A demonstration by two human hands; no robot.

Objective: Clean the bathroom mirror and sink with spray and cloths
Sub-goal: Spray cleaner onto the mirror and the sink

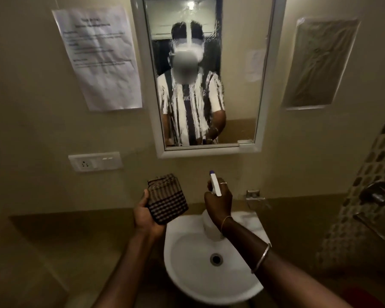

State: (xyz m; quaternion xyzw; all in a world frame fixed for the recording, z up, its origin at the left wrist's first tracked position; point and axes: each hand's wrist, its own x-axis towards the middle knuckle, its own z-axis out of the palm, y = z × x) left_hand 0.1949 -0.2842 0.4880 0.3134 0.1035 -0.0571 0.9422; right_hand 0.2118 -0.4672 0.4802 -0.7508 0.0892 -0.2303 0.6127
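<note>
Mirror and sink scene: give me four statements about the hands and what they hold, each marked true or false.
1. The left hand holds a folded checked cloth. True.
2. The right hand holds a sponge. False: it grips a spray bottle.
3. The mirror is dry and clear. False: streaks of liquid run down it.
4. The bottle is over the sink. True.

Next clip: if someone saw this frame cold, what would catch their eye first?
Probably the mirror at top centre, its glass streaked with liquid running down over the reflection. Below it, the right hand grips a white spray bottle above the sink, nozzle aimed up at the glass. The left hand holds a folded checked cloth beside it.
</note>
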